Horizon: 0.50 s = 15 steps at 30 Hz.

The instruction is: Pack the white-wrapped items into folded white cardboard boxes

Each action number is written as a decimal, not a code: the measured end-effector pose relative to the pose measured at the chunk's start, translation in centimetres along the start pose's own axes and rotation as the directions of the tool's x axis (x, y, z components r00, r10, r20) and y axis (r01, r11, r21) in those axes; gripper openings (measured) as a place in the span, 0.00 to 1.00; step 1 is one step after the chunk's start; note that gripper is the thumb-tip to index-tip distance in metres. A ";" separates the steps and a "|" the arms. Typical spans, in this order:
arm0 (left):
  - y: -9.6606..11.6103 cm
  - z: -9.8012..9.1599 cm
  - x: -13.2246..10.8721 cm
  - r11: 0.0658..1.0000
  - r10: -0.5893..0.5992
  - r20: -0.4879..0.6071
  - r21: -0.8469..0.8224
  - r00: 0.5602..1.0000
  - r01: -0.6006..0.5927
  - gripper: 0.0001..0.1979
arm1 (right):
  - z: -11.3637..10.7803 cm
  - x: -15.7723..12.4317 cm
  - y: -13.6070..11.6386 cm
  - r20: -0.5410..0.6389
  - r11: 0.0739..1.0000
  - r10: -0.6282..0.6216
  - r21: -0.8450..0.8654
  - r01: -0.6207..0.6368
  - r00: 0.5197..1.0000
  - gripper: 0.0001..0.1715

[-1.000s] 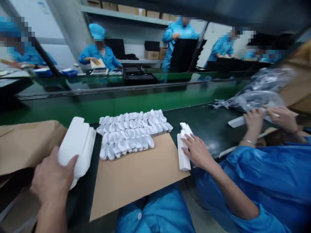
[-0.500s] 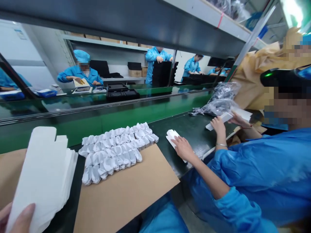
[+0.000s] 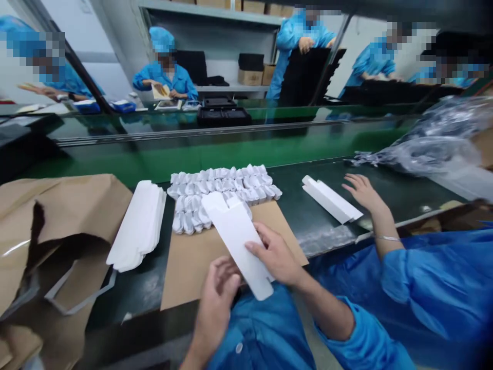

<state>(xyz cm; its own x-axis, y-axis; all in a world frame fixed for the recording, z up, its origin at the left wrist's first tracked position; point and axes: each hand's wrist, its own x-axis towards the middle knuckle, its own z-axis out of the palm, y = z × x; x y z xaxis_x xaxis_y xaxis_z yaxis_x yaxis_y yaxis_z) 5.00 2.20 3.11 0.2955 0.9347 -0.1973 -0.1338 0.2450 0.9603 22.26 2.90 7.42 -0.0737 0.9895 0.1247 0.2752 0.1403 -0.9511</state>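
My right hand (image 3: 277,254) grips a flattened white carton (image 3: 234,234), thumb on top and fingers at its right edge. The carton is tilted over the brown cardboard sheet (image 3: 188,277) and my lap. Close to the carton's lower left edge is my left hand (image 3: 217,295), fingers loosely bent and thumb apart; whether it touches the carton is unclear. Rows of small white-wrapped pieces (image 3: 219,182) sit on the cardboard, partly hidden by the carton. To the left lies a stack of flattened white cartons (image 3: 136,226).
A folded white carton (image 3: 331,200) lies on the right near a co-worker's hand (image 3: 365,192). Clear plastic bags (image 3: 431,149) are heaped behind. An open brown paper-lined box (image 3: 69,210) stands at left. Beyond the green ledge (image 3: 215,149), several people in blue work.
My left hand has brought a flattened carton from the stack to the middle, where my right hand now holds it. My right hand has left the white carton on the table. The view has swung left.
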 end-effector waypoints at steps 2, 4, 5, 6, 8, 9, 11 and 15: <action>2.1 -2.8 0.2 0.990 0.131 -0.090 0.066 0.987 -0.125 0.30 | -1.8 0.3 -0.6 0.236 0.997 0.010 -0.078 0.008 0.972 0.19; 4.4 -5.4 0.7 0.958 0.139 -0.034 0.258 0.990 -0.126 0.28 | -3.5 0.5 -0.9 0.474 0.979 0.009 -0.183 0.088 0.881 0.20; 5.4 -6.3 0.9 0.919 0.110 0.025 0.377 0.994 -0.111 0.23 | -3.9 0.6 -0.9 0.539 0.960 0.007 -0.240 0.146 0.842 0.22; 6.1 -6.8 1.3 0.876 0.084 0.063 0.470 0.994 -0.104 0.20 | -4.0 0.5 -0.9 0.554 0.927 0.002 -0.314 0.206 0.833 0.24; 7.0 -7.1 1.9 0.813 0.074 0.081 0.572 0.994 -0.107 0.17 | -3.1 0.1 -0.7 0.478 0.802 -0.024 -0.515 0.302 0.878 0.30; 7.0 -6.9 2.1 0.802 0.091 0.067 0.587 0.994 -0.113 0.17 | -2.3 -0.3 -0.5 0.418 0.717 -0.057 -0.615 0.329 0.907 0.35; 6.6 -6.6 2.2 0.797 0.098 0.069 0.591 0.993 -0.120 0.18 | -0.7 -1.2 -0.1 0.359 0.549 -0.138 -0.748 0.373 0.923 0.43; 3.9 -7.3 2.0 0.836 0.043 0.104 0.540 0.994 -0.093 0.18 | 0.6 -1.3 0.8 0.530 0.394 -0.293 -0.692 0.605 0.796 0.41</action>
<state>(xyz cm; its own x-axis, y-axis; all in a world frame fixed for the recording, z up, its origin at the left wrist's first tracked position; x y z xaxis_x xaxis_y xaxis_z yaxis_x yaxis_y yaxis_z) -1.84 6.89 5.07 0.3860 0.9128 -0.1338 0.3719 -0.0212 0.9280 22.03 1.67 6.31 -0.6468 0.7278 0.2279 0.7271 0.6786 -0.1037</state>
